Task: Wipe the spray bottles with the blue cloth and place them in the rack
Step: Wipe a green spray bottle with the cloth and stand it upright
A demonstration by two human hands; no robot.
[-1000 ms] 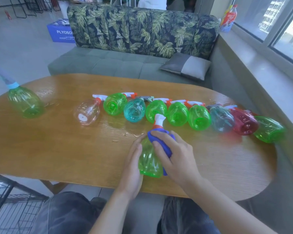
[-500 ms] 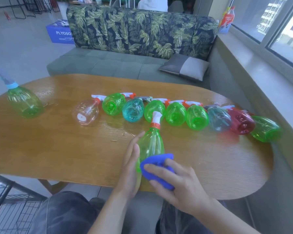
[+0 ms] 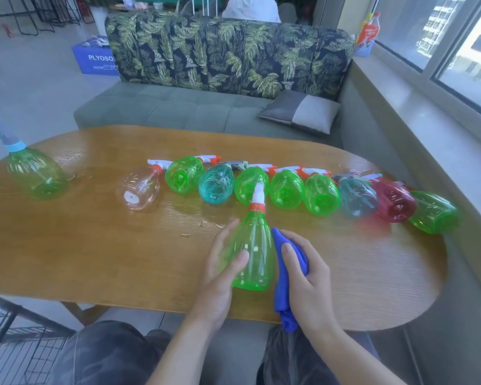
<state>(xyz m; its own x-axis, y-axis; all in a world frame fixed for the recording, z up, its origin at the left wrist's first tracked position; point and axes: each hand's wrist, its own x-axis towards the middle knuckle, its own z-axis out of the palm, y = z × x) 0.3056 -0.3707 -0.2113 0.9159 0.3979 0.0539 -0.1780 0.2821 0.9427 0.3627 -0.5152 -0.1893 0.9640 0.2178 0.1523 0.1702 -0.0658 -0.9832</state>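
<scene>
Lower centre of frame: your left hand (image 3: 220,276) cups green bottle (image 3: 252,251), fingers curled round it; right hand (image 3: 307,279) grips blue cloth (image 3: 285,273) against bottle's right side.

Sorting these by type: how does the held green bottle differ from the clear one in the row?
The held bottle is green; the clear bottle is colourless. The held one is gripped by the left hand, cloth against it; the clear one lies untouched. Both have orange collars and white sprayers.
</scene>
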